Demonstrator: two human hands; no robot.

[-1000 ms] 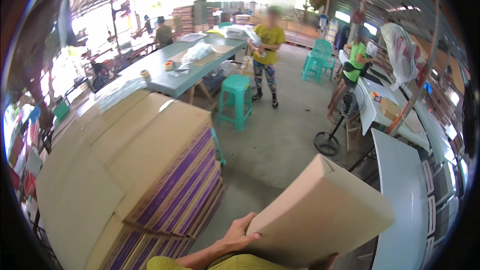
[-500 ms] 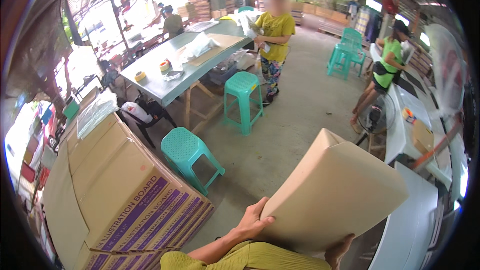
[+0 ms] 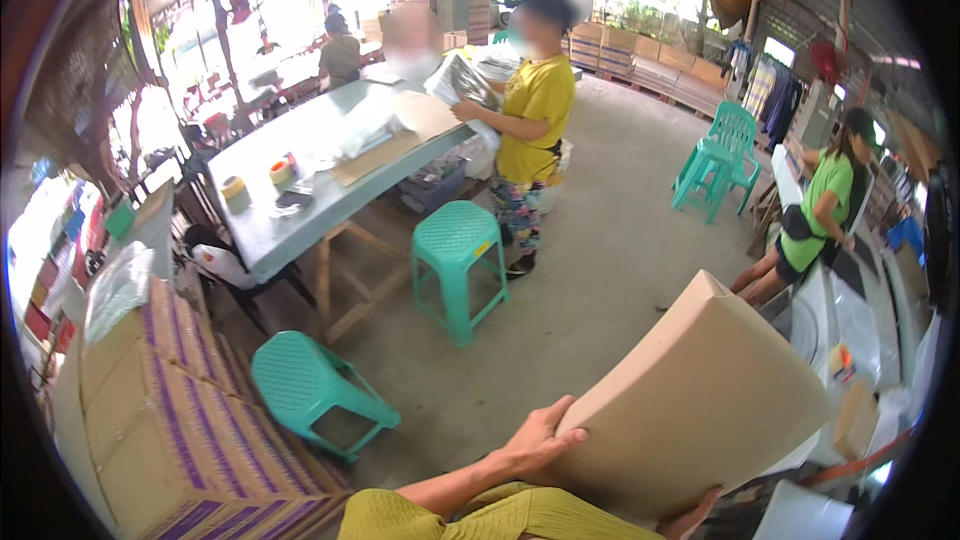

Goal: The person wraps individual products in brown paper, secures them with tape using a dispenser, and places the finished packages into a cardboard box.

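Observation:
A large brown paper-wrapped package (image 3: 700, 400) is held in front of me at the lower right, tilted with its far end up. My left hand (image 3: 545, 437) grips its left edge, thumb on the face that shows and fingers around the side. Under the lower edge, my right hand (image 3: 692, 515) supports it; most of that hand is hidden by the package and the frame's edge.
Stacked cartons (image 3: 190, 400) stand at the left. A green stool (image 3: 315, 380) and another stool (image 3: 460, 240) are ahead. Tape rolls lie on a long table (image 3: 290, 145), where a person in yellow (image 3: 535, 105) handles plastic. At right, a person in green (image 3: 825, 195) bends over a bench.
My view has moved forward and turned, with the stools and carton stack shifting left and nearer. The package stays in both hands. The person in yellow has turned toward the table.

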